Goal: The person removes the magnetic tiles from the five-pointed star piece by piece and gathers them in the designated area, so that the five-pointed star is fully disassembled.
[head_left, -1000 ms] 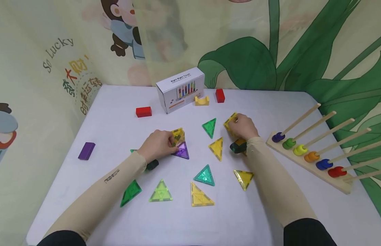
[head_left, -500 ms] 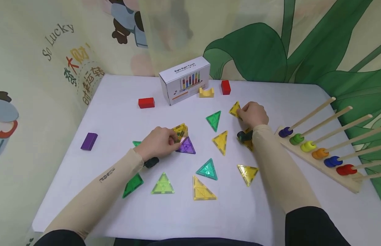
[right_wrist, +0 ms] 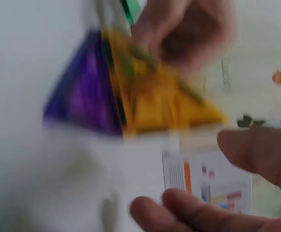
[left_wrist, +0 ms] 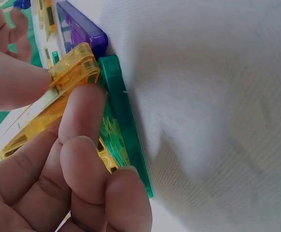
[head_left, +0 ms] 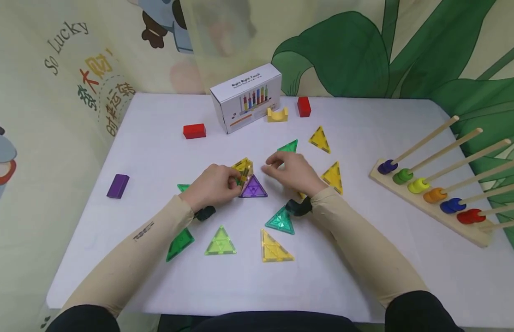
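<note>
My left hand (head_left: 213, 186) pinches a yellow translucent magnetic tile (left_wrist: 75, 67) between thumb and fingers. That tile stands tilted up, with a green tile (left_wrist: 119, 116) right behind the fingertips. Against the yellow tile's side is a purple triangular tile (head_left: 254, 187), lying on the table; both are blurred in the right wrist view. My right hand (head_left: 296, 171) hovers just right of this group, holding nothing. In the right wrist view its thumb (right_wrist: 256, 147) and fingers are spread apart, facing the yellow tile. A green triangle tile (head_left: 289, 146) is partly hidden behind the right hand.
Yellow triangles (head_left: 320, 139) lie farther right, beside a wooden peg stand (head_left: 431, 203) with coloured rings. Nearer are teal (head_left: 280, 222), yellow (head_left: 275, 247), lime (head_left: 221, 242) and green (head_left: 180, 244) tiles. A white box (head_left: 246, 99), red blocks (head_left: 194, 131) and a purple block (head_left: 117, 186) stand farther out.
My right hand has let go of a yellow triangle at the right and moved left toward the left hand. The left hand keeps its pinch; the head view has tilted down.
</note>
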A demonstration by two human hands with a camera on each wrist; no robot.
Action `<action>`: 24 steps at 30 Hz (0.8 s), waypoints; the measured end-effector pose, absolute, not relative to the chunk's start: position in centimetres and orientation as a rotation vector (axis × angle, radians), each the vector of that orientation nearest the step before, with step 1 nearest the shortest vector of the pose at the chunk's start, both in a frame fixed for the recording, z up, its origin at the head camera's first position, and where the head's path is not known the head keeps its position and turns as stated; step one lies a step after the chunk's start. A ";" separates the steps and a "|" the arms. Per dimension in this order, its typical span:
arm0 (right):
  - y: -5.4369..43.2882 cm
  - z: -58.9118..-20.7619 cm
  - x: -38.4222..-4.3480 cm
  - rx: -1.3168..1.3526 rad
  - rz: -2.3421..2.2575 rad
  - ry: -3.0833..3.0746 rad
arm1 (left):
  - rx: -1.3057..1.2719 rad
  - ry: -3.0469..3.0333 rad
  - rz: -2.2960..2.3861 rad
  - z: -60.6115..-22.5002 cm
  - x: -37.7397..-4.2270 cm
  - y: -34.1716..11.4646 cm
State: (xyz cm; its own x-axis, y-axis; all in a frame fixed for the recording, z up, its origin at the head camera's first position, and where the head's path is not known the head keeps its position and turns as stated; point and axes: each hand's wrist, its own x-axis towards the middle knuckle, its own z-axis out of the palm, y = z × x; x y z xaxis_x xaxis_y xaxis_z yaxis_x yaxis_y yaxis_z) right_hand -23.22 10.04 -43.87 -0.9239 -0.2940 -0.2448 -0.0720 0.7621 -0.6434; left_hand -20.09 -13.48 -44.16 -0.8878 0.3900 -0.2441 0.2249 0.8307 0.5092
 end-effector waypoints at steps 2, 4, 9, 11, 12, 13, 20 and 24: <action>8.4 -44.2 -22.6 -0.350 -0.913 2.589 | 0.480 2.682 0.682 -44.2 -20.1 -13.4; 7.3 -44.5 -22.1 -0.378 -0.893 2.594 | 0.500 2.691 0.678 -44.3 -20.2 -13.4; 6.0 -44.9 -22.0 -0.409 -0.896 2.654 | 0.521 2.715 0.676 -44.4 -20.1 -13.5; 6.0 -45.1 -22.0 -0.419 -0.897 2.667 | 0.527 2.717 0.669 -44.4 -20.2 -13.4; 6.1 -45.2 -22.0 -0.423 -0.897 2.670 | 0.526 2.718 0.666 -44.4 -20.2 -13.4; 6.1 -45.2 -22.1 -0.426 -0.898 2.670 | 0.526 2.720 0.661 -44.4 -20.2 -13.4; 6.1 -45.4 -22.1 -0.418 -0.890 2.685 | 0.523 2.728 0.657 -44.5 -20.3 -13.5; 5.9 -45.3 -22.0 -0.420 -0.878 2.705 | 0.495 2.728 0.650 -44.4 -20.2 -13.5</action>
State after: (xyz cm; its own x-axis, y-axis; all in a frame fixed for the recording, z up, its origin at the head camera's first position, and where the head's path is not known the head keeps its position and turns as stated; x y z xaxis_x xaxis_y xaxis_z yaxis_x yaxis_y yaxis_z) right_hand -22.04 5.90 -45.30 -0.9228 -0.3504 -0.1602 -0.1895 0.7750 -0.6029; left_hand -20.17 -13.51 -44.38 -0.8981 0.3920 -0.1996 0.2598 0.8389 0.4783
